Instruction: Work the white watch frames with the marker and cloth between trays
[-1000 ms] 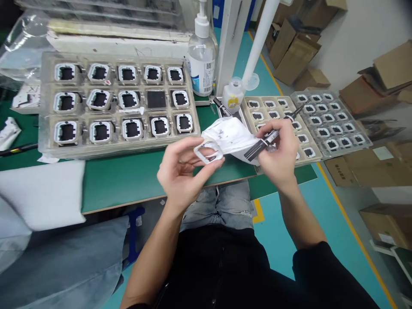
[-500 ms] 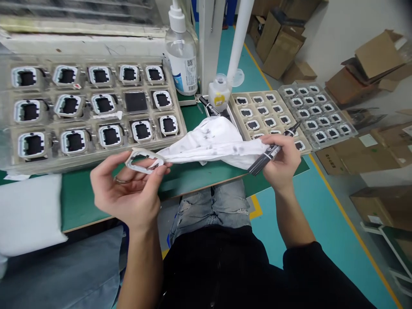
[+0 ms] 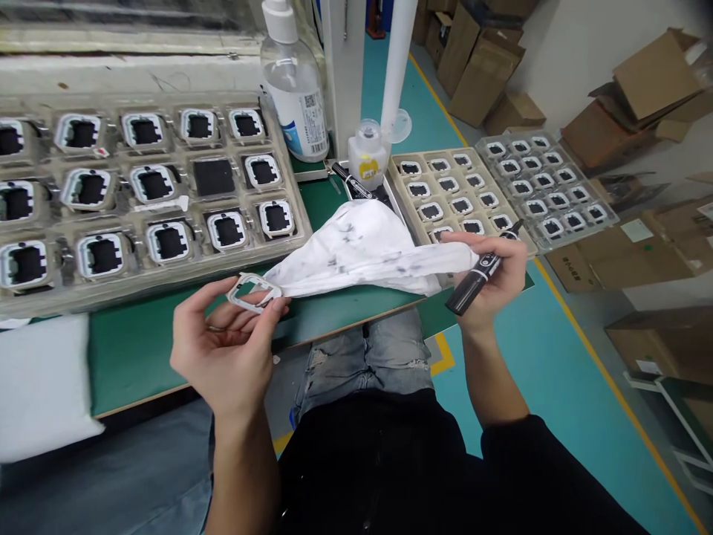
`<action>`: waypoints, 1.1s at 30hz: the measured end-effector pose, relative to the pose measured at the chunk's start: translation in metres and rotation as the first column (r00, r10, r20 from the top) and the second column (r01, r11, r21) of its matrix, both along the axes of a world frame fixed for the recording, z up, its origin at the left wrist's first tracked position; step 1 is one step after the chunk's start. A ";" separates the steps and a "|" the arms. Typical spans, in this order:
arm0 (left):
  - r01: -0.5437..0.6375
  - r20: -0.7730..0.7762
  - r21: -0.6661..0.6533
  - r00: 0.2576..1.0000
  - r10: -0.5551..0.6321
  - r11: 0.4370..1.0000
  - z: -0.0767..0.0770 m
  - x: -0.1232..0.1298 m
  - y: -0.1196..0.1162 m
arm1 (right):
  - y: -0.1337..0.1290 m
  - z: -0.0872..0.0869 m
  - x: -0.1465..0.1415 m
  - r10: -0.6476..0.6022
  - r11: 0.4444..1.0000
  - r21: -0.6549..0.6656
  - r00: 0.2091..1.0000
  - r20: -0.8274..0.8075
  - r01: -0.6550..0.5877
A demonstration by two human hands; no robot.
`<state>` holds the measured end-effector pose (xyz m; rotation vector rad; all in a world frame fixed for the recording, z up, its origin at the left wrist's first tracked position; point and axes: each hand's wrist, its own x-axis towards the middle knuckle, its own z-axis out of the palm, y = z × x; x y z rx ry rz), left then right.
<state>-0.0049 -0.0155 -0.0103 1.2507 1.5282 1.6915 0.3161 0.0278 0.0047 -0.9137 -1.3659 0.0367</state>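
Note:
My left hand (image 3: 228, 334) pinches a small white square frame part (image 3: 253, 293) with rounded corners and an open middle. A white cloth (image 3: 368, 245) with dark smudges stretches between my two hands, over the bench. One end of it meets the frame at my left fingertips. My right hand (image 3: 493, 279) grips the cloth's other end and also a black marker pen (image 3: 473, 286), which slants across the fingers. Just left of the cloth lies a large tray (image 3: 295, 241) of similar white frames, each in its own pocket.
Behind the cloth stand a pump bottle (image 3: 295, 96) and a small white bottle (image 3: 368, 160) with its lid open, near another marker (image 3: 350, 180). Two more trays of frames (image 3: 398, 200) (image 3: 604, 215) are to the right. White foam (image 3: 44, 386) lies at left; cardboard boxes (image 3: 640, 96) stand beyond.
My view has shifted, so the trays and bottles appear further left. My left hand and the frame sit slightly lower and to the right. Both hands keep their holds.

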 end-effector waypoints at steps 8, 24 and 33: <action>0.238 -0.169 -0.109 0.952 -0.254 0.965 -0.013 -0.013 -0.005 | 0.002 0.007 -0.053 0.125 0.982 -0.076 0.893 -0.432 -0.174; 0.233 -0.152 -0.120 0.956 -0.250 0.965 -0.013 -0.012 -0.004 | 0.021 0.028 -0.071 0.213 0.830 -0.235 0.676 -0.705 -0.506; 0.243 -0.131 -0.099 0.958 -0.255 0.965 -0.013 -0.011 -0.004 | 0.024 0.009 -0.067 0.132 0.872 -0.296 0.770 -0.625 -0.390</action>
